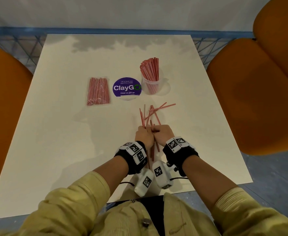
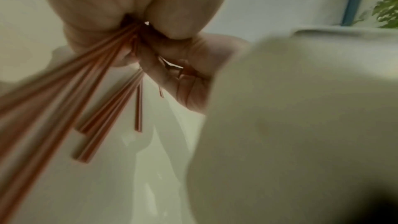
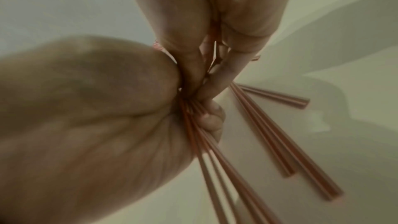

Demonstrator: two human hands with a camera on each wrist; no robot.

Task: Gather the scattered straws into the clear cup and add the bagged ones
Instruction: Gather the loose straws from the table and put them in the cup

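Head view: sticker (image 1: 127, 88) beside cup (image 1: 150, 86)

- white square table (image 1: 54, 133), glossy
- orange chairs, left (image 1: 1, 108) and right (image 1: 259, 92)
- blue frame rail (image 1: 105, 30) behind table
- pale wall (image 1: 122, 11)
- blue-grey floor (image 1: 276, 176)
- green plant (image 2: 385, 1), left wrist view

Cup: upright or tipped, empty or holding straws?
Upright and well filled: the cup stands on the table, a dense bunch of straws rising above its rim.
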